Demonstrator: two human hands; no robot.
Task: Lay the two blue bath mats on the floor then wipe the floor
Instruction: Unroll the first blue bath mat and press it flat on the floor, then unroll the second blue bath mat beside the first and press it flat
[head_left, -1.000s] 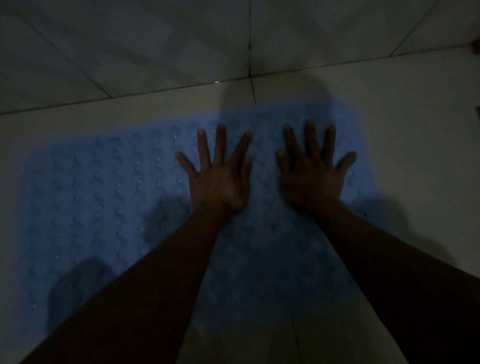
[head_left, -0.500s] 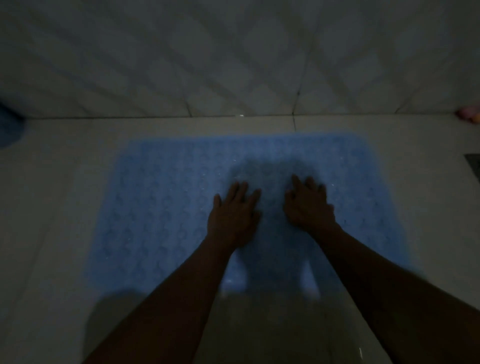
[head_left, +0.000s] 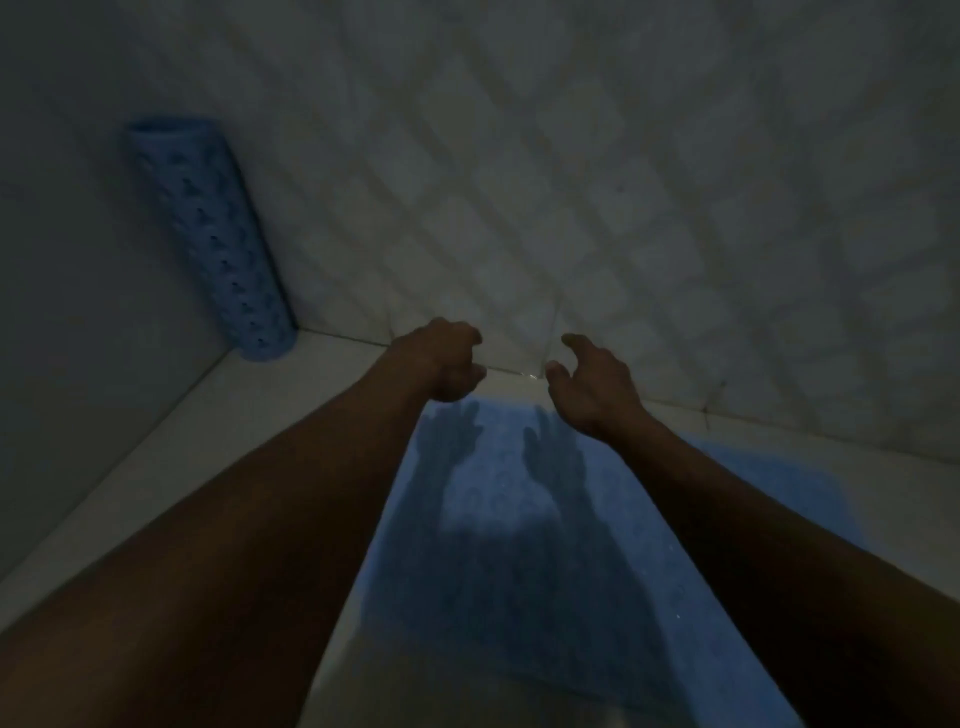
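I see one blue bath mat (head_left: 498, 545) lying flat on the pale, smooth floor (head_left: 218, 447) in the lower centre of the frame, its surface soft-looking and faintly speckled, though blur hides any finer texture. Both of my hands hang in the air above its far edge and cast two dark finger shadows on it. My left hand (head_left: 441, 364) holds nothing, fingers loosely curled under; my right hand (head_left: 592, 384) is likewise empty, fingers relaxed and half bent, thumb apart. The second mat (head_left: 213, 239) stands rolled into a tube in the upper left of the frame, leaning in the corner, dotted with rows of small dark holes. The wall (head_left: 623, 182) behind is tiled in a faint diamond pattern.
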